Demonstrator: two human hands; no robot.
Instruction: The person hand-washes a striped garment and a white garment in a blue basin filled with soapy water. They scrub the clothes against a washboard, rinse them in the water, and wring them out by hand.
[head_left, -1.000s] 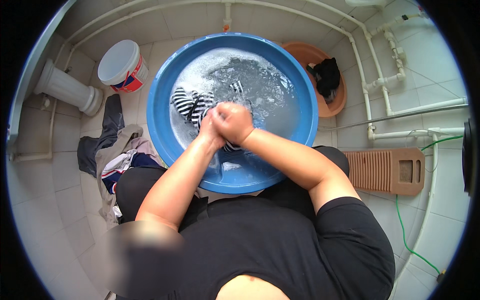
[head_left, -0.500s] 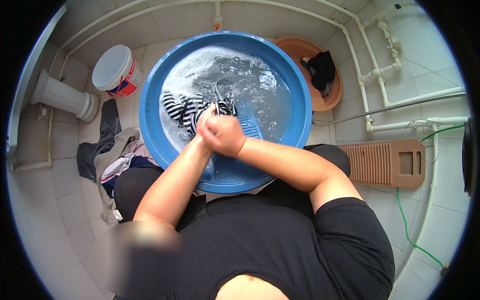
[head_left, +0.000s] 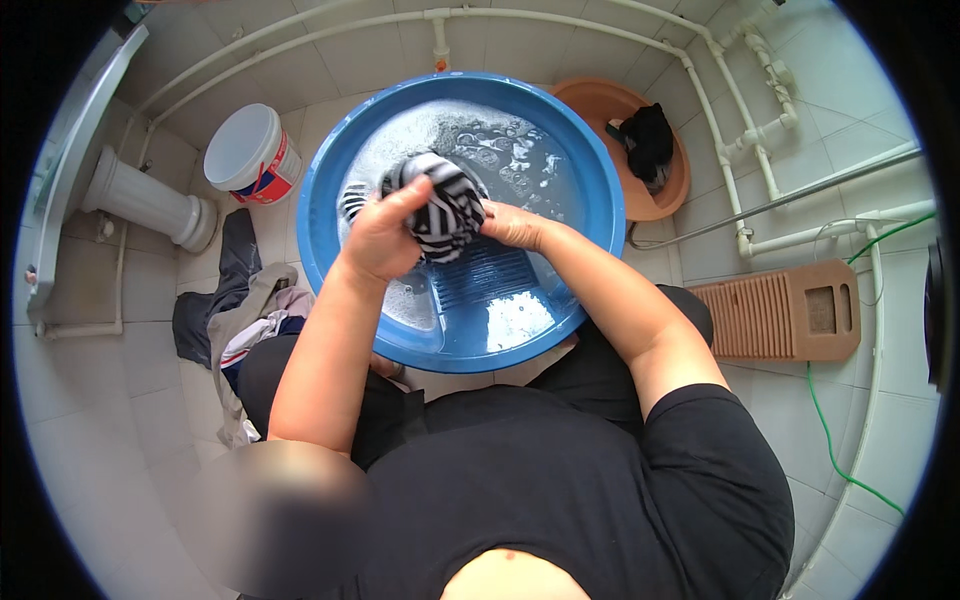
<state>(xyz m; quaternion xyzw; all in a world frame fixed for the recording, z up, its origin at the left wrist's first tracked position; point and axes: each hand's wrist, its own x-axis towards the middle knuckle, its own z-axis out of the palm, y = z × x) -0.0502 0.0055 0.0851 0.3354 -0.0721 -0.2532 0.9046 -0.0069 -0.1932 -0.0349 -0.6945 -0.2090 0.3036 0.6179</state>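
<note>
A wet black-and-white striped garment (head_left: 447, 212) is bunched up above the water in a large blue tub (head_left: 600, 180). My left hand (head_left: 382, 232) grips its left side, thumb raised along the cloth. On the other side, my right hand (head_left: 512, 226) pinches the bunched cloth. Part of the striped fabric trails to the left, down to the suds. Below the hands, a ridged blue washboard surface (head_left: 482, 280) slopes at the tub's near side, wet and shining. White foam (head_left: 400, 140) floats over much of the grey water.
An orange basin (head_left: 672, 185) holding dark cloth (head_left: 650, 140) stands behind the tub at right. A brown washboard (head_left: 775, 312) lies on the right. At left are a white bucket (head_left: 245, 150), a pedestal (head_left: 150, 200) and piled clothes (head_left: 235, 300). White pipes (head_left: 735, 190) line the walls.
My hands have come apart from being clasped together and now hold the striped garment between them, lifted out of the suds. The washboard surface shows more fully. The whole view has shifted slightly.
</note>
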